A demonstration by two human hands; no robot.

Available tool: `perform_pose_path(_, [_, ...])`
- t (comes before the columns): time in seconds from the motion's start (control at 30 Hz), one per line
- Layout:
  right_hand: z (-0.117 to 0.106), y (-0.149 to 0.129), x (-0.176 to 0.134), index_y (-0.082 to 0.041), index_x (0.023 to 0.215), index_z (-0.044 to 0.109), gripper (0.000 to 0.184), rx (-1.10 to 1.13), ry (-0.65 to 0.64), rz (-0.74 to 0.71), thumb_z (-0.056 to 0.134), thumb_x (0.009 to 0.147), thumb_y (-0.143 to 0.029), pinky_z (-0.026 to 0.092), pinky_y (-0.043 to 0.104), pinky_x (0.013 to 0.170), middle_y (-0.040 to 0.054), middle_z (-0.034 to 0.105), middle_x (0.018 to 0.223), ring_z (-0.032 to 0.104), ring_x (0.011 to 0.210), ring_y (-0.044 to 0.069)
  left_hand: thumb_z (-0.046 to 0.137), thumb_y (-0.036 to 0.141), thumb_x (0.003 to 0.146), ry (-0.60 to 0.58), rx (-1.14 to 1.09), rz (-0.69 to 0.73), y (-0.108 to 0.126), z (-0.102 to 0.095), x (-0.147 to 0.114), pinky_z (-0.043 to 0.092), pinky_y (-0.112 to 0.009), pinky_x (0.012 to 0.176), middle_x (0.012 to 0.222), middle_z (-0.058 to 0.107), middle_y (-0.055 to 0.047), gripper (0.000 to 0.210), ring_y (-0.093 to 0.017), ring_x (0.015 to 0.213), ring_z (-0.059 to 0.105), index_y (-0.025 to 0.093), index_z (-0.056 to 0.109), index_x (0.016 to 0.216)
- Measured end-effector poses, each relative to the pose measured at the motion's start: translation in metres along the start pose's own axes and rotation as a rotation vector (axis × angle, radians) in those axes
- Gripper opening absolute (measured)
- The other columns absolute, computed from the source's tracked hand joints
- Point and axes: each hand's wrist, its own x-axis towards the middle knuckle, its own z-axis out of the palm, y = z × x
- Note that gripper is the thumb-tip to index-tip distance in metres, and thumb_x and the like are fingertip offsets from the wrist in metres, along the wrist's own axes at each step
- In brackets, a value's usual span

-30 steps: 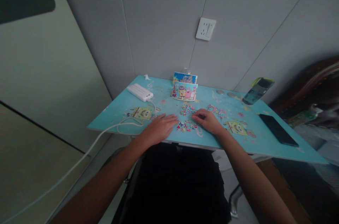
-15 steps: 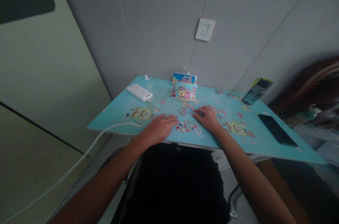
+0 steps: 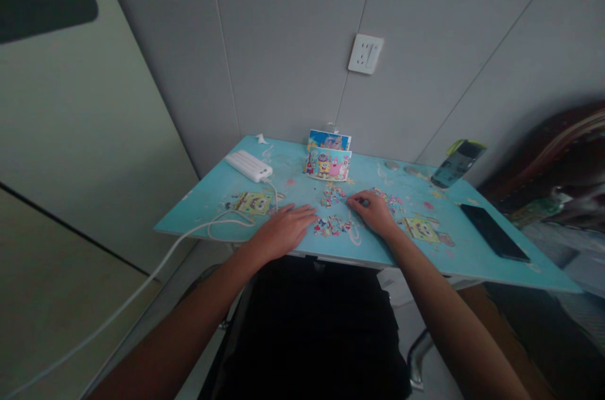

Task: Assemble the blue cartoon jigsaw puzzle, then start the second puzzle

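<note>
Small colourful pieces, which look like jigsaw pieces, lie in several loose clusters on the light-blue table. My left hand (image 3: 287, 227) rests flat at the table's front edge, fingers stretched toward the near cluster of pieces (image 3: 331, 225). My right hand (image 3: 371, 210) is bent on the tabletop, thumb and forefinger pinched together at the right side of the middle cluster (image 3: 333, 196). Whatever is between those fingertips is too small to make out. A further cluster (image 3: 390, 200) lies just beyond and right of my right hand, partly hidden by it.
Two cartoon picture cards (image 3: 328, 164) stand at the back of the table (image 3: 288, 164). A white power bank (image 3: 249, 165) with a cable (image 3: 155, 274) lies at the left. To the right are a dark phone (image 3: 494, 232) and a bottle (image 3: 457, 164). The wall holds a socket (image 3: 365, 53).
My right hand has shifted slightly right, away from the middle cluster, with its thumb and forefinger drawn closer together. My left hand has stayed in place.
</note>
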Motion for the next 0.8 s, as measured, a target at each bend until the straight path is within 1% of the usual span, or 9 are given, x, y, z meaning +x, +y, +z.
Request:
perform_pose_path(0.13, [-0.002,-0.002,0.0,-0.019,0.096,0.078,0.034,0.081,0.007,0.07,0.058,0.092,-0.047,0.053,0.034,0.074,0.006,0.078,0.088,0.069,0.078,0.022,0.043,0.016,0.099,0.004,-0.002,0.002,0.0,0.0,0.0,0.031,-0.045,0.119,0.152,0.052,-0.005,0.043,-0.02,0.143,0.046,0.024,0.057,0.138])
perform_pose_path(0.27, [-0.004,0.001,0.002,-0.017,0.1,0.077,0.039,0.114,0.055,0.132,0.056,0.092,-0.049,0.054,0.032,0.071,0.0074,0.079,0.09,0.071,0.078,0.022,0.043,0.015,0.099,0.003,0.001,0.0,-0.001,0.0,0.0,0.031,-0.046,0.119,0.151,0.053,-0.005,0.043,-0.02,0.143,0.046,0.024,0.058,0.138])
perform_pose_path(0.37, [-0.009,0.01,0.004,-0.015,0.101,0.077,0.04,0.067,0.15,0.193,0.056,0.09,-0.048,0.054,0.034,0.072,0.0105,0.079,0.091,0.071,0.079,0.023,0.042,0.015,0.098,0.003,0.002,-0.003,-0.001,0.001,0.0,0.032,-0.046,0.119,0.15,0.054,-0.005,0.043,-0.02,0.142,0.047,0.024,0.058,0.137])
perform_pose_path(0.47, [-0.017,0.024,0.003,-0.013,0.101,0.077,0.041,-0.041,0.28,0.263,0.055,0.088,-0.045,0.052,0.038,0.076,0.0139,0.078,0.092,0.069,0.08,0.026,0.042,0.015,0.098,0.003,0.0,-0.003,-0.001,0.001,0.0,0.032,-0.045,0.119,0.151,0.053,-0.005,0.044,-0.019,0.143,0.046,0.024,0.057,0.139])
perform_pose_path(0.53, [-0.023,0.032,0.003,-0.012,0.101,0.077,0.041,-0.108,0.331,0.297,0.054,0.088,-0.043,0.051,0.039,0.076,0.0145,0.077,0.09,0.067,0.077,0.026,0.042,0.015,0.098,0.001,0.0,-0.003,0.0,0.001,-0.001,0.032,-0.045,0.119,0.151,0.053,-0.005,0.045,-0.019,0.143,0.045,0.024,0.056,0.139])
perform_pose_path(0.63, [-0.027,0.041,0.002,-0.013,0.1,0.078,0.04,-0.171,0.335,0.32,0.055,0.087,-0.043,0.049,0.038,0.074,0.014,0.077,0.086,0.066,0.074,0.025,0.042,0.014,0.098,-0.002,0.001,-0.006,0.0,-0.001,-0.001,0.032,-0.046,0.119,0.15,0.054,-0.005,0.045,-0.019,0.143,0.046,0.024,0.057,0.139])
perform_pose_path(0.8, [-0.025,0.047,0.005,-0.015,0.101,0.078,0.035,-0.212,0.256,0.301,0.06,0.086,-0.041,0.048,0.035,0.072,0.0118,0.077,0.087,0.067,0.076,0.024,0.042,0.013,0.097,-0.006,0.006,-0.005,0.001,-0.001,0.0,0.032,-0.046,0.119,0.15,0.054,-0.005,0.045,-0.02,0.143,0.046,0.022,0.057,0.139])
